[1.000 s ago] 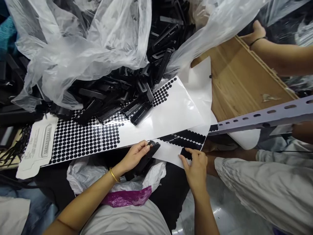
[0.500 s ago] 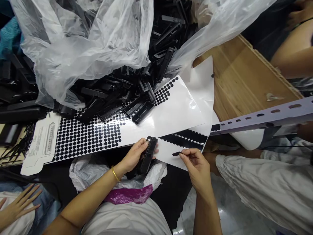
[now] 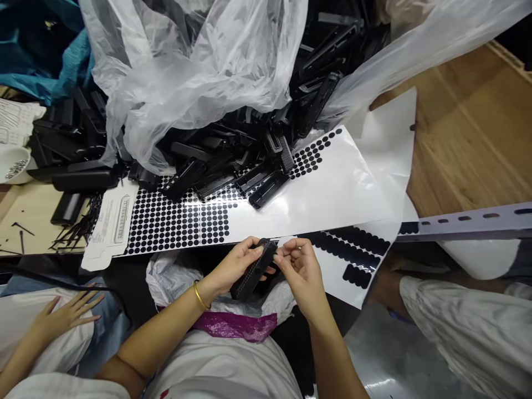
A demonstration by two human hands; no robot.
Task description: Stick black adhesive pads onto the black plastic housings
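My left hand (image 3: 239,264), with a gold bangle at the wrist, is wrapped round a long black plastic casing (image 3: 248,278) with a textured face, held tilted above my lap. At the casing's upper end, the closed fingertips of my right hand (image 3: 302,271) pinch a small black sticker (image 3: 272,247); against the black plastic its outline is hard to make out. Just beyond my hands lies a white sheet of round black stickers (image 3: 166,221). To the right, a second white sheet (image 3: 341,288) carries rows of black oval stickers and hangs over the table edge.
Many black plastic casings (image 3: 266,188) are heaped on the far side, partly under a clear plastic bag (image 3: 208,72). A flattened white box (image 3: 111,221) lies left. An open bag (image 3: 166,277) sits below my hands. Another person's hand (image 3: 62,321) rests at left; a perforated metal bar (image 3: 469,219) runs right.
My right hand has moved left with the small black sticker, from apart to against the casing's upper end. My left hand still holds the casing. The view has shifted left.
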